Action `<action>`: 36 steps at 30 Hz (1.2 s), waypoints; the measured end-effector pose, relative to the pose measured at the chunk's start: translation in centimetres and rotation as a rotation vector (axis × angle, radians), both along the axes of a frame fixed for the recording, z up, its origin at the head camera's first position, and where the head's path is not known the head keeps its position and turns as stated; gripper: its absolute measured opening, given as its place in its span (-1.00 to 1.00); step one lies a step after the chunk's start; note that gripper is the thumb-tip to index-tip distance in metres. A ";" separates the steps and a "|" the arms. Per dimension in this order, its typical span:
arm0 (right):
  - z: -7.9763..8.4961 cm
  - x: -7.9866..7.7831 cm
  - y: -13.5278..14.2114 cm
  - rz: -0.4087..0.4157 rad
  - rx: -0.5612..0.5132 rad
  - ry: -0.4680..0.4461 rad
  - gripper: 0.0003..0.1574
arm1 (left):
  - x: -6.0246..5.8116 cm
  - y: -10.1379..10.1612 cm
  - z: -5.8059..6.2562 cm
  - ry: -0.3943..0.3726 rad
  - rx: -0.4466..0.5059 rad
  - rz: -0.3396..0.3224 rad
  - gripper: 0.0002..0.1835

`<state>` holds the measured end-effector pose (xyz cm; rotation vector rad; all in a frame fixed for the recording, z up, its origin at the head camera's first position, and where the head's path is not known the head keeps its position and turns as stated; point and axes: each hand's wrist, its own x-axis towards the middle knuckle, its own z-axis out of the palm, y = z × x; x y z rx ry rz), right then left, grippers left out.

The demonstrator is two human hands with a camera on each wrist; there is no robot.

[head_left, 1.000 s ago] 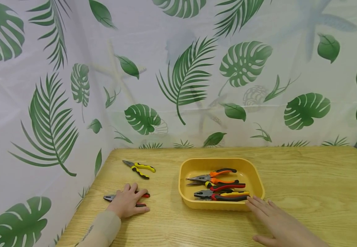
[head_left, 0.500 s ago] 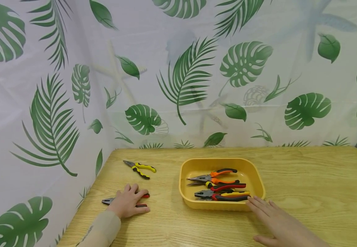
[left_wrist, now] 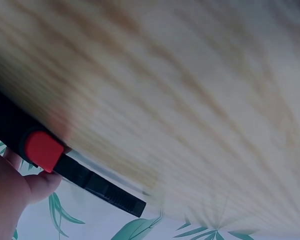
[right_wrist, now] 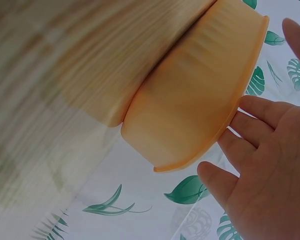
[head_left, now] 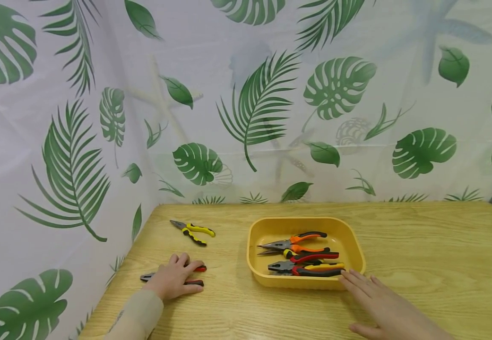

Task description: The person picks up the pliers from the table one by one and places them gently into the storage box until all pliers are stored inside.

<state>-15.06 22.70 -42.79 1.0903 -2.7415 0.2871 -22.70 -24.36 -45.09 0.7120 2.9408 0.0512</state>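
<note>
Combination pliers with red and black handles (head_left: 194, 283) lie on the table at the left, jaws to the left. My left hand (head_left: 172, 280) rests over them with spread fingers and covers their middle; in the left wrist view the dark jaw end of the pliers (left_wrist: 105, 189) shows beside the thumb. At centre right is a yellow tray (head_left: 288, 282). Its front right rim is touched by the straight fingertips of my right hand (head_left: 375, 302). Inside the tray lie orange-handled long-nose pliers (head_left: 303, 240), red-and-black combination pliers (head_left: 320, 272) and yellow-handled pliers (head_left: 323, 267), partly hidden.
Pliers with yellow and black handles (head_left: 196, 231) lie farther back on the left of the wooden table (head_left: 228, 311). A white leaf-print cloth (head_left: 211, 113) hangs behind the table and along its left side.
The pliers under my left hand have slid slightly left. My left hand has shifted a little left, baring more of the lower handle. The right hand and the tray stay in place.
</note>
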 end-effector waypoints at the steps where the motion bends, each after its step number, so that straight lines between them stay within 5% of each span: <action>1: 0.0 0.0 0.0 -0.006 0.003 -0.011 -0.05 | 0.0 0.0 0.0 0.003 -0.002 -0.004 -0.29; 7: 0.2 0.0 0.0 -0.028 0.015 -0.069 -0.03 | 0.2 0.1 0.1 0.005 0.007 -0.012 -0.33; 14: 0.0 0.0 0.0 -0.013 0.005 -0.019 -0.05 | 0.4 0.2 0.4 -0.013 0.003 0.000 -0.33; 22: 0.4 -0.1 -0.1 -0.060 0.022 -0.188 0.02 | 0.5 0.5 0.6 -0.015 -0.039 -0.001 -0.32; 28: 0.2 0.0 0.0 -0.045 0.019 -0.114 -0.01 | 0.5 0.9 0.9 0.001 -0.074 -0.013 -0.36; 36: 0.3 0.0 -0.1 -0.047 0.025 -0.140 0.00 | 0.8 1.0 1.3 0.103 -0.152 -0.054 -0.42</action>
